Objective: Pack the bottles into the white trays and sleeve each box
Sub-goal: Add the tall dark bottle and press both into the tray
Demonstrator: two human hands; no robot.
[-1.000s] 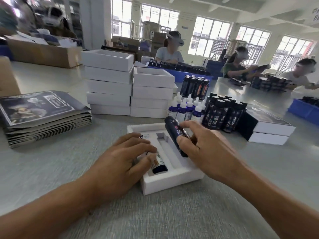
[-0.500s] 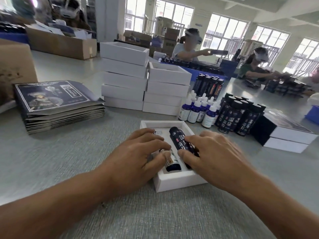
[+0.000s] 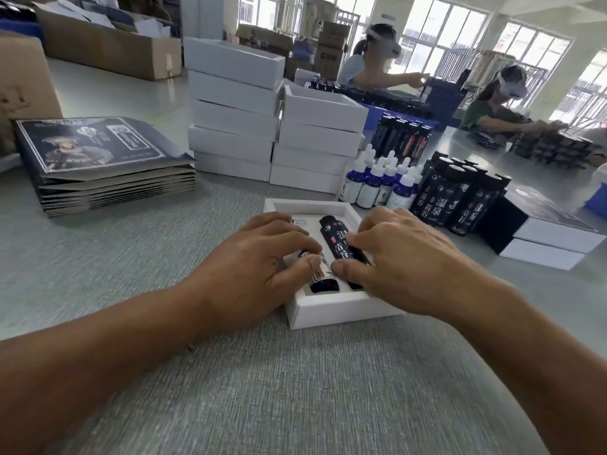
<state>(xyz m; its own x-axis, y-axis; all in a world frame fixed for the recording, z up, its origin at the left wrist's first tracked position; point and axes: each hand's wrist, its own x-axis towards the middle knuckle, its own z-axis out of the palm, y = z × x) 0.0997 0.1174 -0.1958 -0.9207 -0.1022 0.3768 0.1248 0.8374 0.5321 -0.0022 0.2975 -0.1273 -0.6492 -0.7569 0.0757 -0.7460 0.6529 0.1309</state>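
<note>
Tray point(image 3: 341, 310) of white card sits on the grey table point(image 3: 295, 389) just in front of the person, both hands over it; inside, a tall dark bottle point(image 3: 340, 247) lies in the right-hand slot and a smaller dropper bottle point(image 3: 323, 280) in the left-hand slot, its upper part hidden under fingers.

Left hand point(image 3: 262, 267) curls over the dropper bottle, thumb and fingers bearing on it; right hand point(image 3: 400, 257) pinches the dark bottle between thumb and forefinger, other fingers arched over the tray's right side; whether either bottle is fully seated cannot be told.

Handling, as judged: bottles look rigid, glossy and round, so likely slick and prone to roll; best held across the middle of the barrel and pushed down evenly, not by the cap; dropper necks look slender, probably the weak point. Tray looks light and stiff but easily dented at the rim; steady it by its side walls.

Supply near: white-capped dropper bottles point(image 3: 377, 182), dark bottles point(image 3: 460, 198), stacked white trays point(image 3: 272, 119), flat printed sleeves point(image 3: 98, 159) to the left; sleeves look thin, creasable, best opened by the edges.
</note>
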